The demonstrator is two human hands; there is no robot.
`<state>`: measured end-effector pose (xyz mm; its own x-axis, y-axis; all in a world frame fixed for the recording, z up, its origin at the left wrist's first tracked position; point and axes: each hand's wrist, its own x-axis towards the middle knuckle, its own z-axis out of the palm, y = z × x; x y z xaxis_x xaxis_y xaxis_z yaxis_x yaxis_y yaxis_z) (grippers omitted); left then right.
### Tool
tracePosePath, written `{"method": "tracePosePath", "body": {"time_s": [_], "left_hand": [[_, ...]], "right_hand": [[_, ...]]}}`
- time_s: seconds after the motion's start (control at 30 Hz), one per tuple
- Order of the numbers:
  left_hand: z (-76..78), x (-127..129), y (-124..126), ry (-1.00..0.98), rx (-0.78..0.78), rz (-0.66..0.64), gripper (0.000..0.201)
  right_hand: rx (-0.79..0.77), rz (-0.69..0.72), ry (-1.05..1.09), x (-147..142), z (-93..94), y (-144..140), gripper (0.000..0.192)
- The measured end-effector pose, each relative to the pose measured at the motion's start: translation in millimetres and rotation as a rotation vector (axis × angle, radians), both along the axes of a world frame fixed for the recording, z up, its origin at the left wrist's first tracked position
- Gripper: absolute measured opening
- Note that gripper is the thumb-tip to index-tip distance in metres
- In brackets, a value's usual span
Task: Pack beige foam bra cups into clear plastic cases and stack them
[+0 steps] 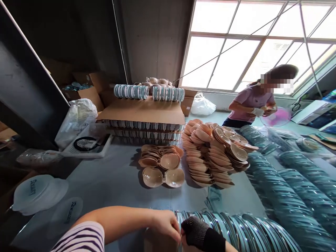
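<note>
My left hand [167,224], bare, is closed in a pinch at the left end of a row of round clear packs with teal edges [244,227]. Beside it, almost touching, is my right hand [195,231] in a black dotted fingerless glove, its fingers curled in at the same spot. What the fingertips grip is hidden or too small to make out. Beyond the hands lies a pair of beige adhesive bra cups [153,177], inner sides up. Behind it is a small stack of bra cups [169,161], and a larger heap of bra cups [196,168] rises to the right.
More rows of teal packs [278,196] line the right side. Cardboard-topped layers of packs [141,112] stand at the back. White round printed bags [36,192] and a white tray [89,148] lie left. A person in pink [252,105] works near the windows.
</note>
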<state>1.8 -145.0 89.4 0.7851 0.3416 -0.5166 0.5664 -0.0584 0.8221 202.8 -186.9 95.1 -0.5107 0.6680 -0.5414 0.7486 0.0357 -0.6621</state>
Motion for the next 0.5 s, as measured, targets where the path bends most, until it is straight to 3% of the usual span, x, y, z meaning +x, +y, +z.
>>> {"method": "tracePosePath", "body": {"time_s": [0.07,0.13,0.2,0.27,0.37,0.43,0.5], "left_hand": [[5.1,-2.0,1.3,-0.089,-0.097,0.01,0.021],[15.0,-0.6,7.9,-0.206,-0.266,-0.073,0.03],[24.4,2.9,15.2,-0.282,-0.416,-0.095,0.036],[26.9,6.1,18.8,-0.286,-0.499,0.001,0.035],[12.8,5.2,14.2,-0.218,-0.613,0.175,0.025],[-3.8,1.0,8.0,-0.154,-0.678,0.306,0.021],[-18.7,-3.5,2.9,-0.135,-0.65,0.522,0.026]], "right_hand": [[-0.051,-0.079,0.143,2.7,2.5,-5.4,0.025],[-0.071,-0.107,0.257,5.4,10.1,-4.6,0.023],[0.008,-0.093,0.267,7.7,26.2,1.6,0.019],[0.178,-0.071,0.172,10.2,48.7,9.2,0.013],[0.368,0.007,0.038,10.7,76.0,15.1,0.008],[0.446,0.082,0.056,0.4,80.6,12.2,0.008],[0.484,-0.07,0.067,-24.0,77.3,4.7,0.01]]}}
